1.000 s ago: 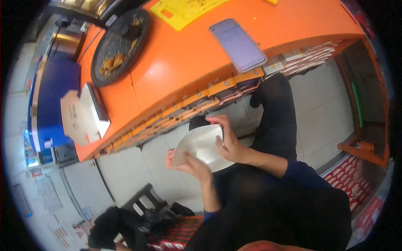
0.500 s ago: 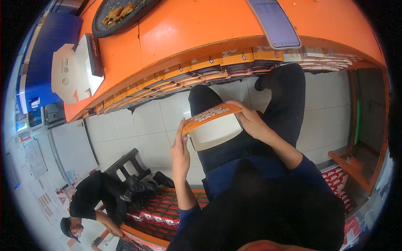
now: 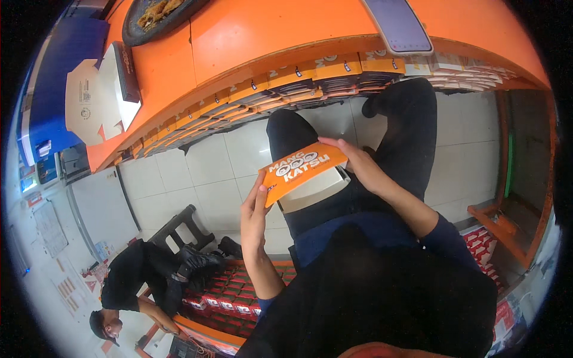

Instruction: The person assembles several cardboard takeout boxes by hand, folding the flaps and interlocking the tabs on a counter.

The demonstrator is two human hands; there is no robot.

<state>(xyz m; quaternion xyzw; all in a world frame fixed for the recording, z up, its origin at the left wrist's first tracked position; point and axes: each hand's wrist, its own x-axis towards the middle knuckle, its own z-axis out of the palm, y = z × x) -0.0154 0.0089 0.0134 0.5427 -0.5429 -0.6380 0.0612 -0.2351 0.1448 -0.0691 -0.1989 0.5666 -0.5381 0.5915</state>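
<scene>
Your left hand pinches the left edge of the orange, rectangular card lid with white print; your right hand grips its upper right corner, some fingers hidden. The lid appears to belong to the shallow, white-lined paperboard box over your lap; you hold it slanted partway across the opening, a gap left on the side nearest you. Whether the box rests on your thighs, cannot tell. Step in hand, as judged: folding the lid over. Next move would call for even pressure at both ends, so the panel seats without creasing. Beyond your knees, orange-and-dark cardboard cartons are stacked beneath the orange, smooth-topped table, which carries the flat, lilac-screened phone, the dark round plate with brown fried pieces, and an unfolded white-and-black paperboard carton at its left end.
</scene>
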